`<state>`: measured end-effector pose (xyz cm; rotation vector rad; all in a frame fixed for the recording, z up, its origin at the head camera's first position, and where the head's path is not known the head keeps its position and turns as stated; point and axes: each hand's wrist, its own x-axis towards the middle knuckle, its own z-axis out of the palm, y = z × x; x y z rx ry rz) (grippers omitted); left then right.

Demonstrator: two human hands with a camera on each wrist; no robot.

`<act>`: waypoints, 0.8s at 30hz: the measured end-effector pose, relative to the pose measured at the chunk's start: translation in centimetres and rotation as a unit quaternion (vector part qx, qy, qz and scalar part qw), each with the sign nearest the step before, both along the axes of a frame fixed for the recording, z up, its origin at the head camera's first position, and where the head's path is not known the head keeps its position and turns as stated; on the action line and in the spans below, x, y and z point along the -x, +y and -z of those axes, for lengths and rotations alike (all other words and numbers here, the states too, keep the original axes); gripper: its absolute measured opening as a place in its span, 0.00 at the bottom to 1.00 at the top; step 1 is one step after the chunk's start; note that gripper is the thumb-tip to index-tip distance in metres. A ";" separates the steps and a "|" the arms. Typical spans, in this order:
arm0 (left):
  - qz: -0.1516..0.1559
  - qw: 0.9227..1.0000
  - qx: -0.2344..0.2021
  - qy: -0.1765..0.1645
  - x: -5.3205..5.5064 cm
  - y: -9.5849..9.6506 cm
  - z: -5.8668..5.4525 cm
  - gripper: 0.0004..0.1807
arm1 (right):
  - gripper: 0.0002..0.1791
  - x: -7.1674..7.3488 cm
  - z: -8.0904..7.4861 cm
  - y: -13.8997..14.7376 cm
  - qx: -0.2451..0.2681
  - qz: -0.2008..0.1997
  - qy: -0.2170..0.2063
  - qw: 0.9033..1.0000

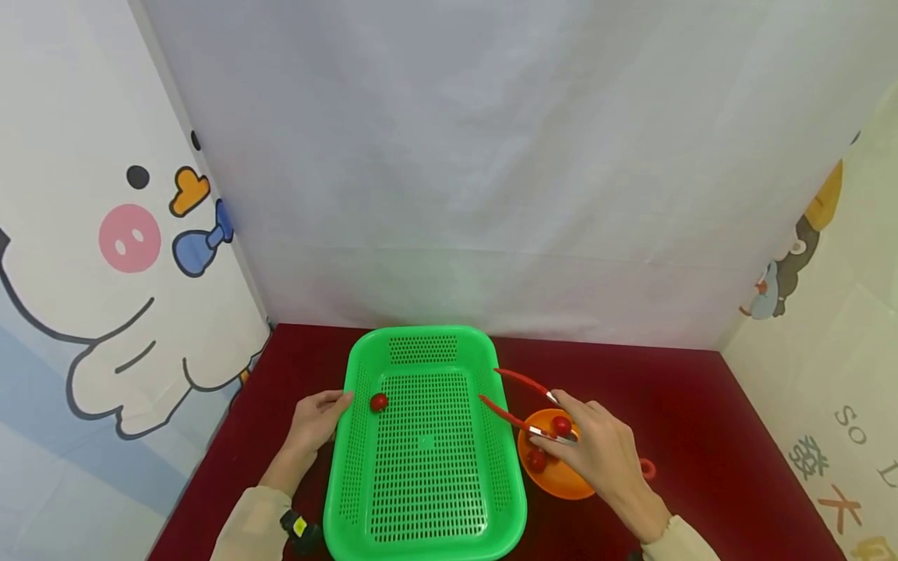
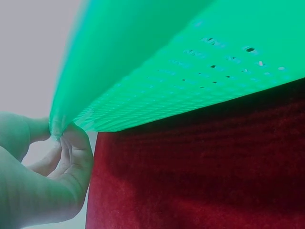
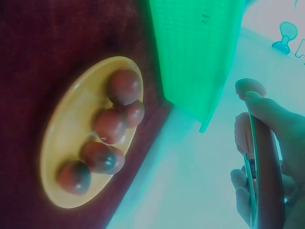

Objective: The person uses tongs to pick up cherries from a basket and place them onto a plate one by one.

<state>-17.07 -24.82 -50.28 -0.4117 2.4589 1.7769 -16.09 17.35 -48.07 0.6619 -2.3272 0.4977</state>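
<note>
With thumb and curled fingers, my left hand (image 1: 313, 421) pinches the left rim of a green perforated plastic basket (image 1: 428, 483); the left wrist view shows this grip (image 2: 71, 167) close up. One cherry tomato (image 1: 379, 403) lies inside by the basket's left wall. My right hand (image 1: 606, 452) grips red-tipped tongs (image 1: 503, 413) above an orange plate (image 1: 564, 487). The tong tips are spread apart over the basket's right rim, with nothing seen between them. Several cherry tomatoes (image 3: 110, 126) sit on the plate in the right wrist view; the hand partly hides them from the head view.
A dark red cloth (image 1: 701, 436) covers the table. Behind it hangs a white curtain (image 1: 491, 195). Cartoon-printed panels stand at the left (image 1: 84, 234) and right (image 1: 828, 374). A red ring (image 1: 647, 468) shows beside my right hand.
</note>
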 end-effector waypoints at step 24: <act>-0.005 1.000 -0.016 -0.007 0.6 0.1 -0.4 0.26 | 0.42 3.0 -1.4 -4.5 -0.055 -0.010 -0.055 0.997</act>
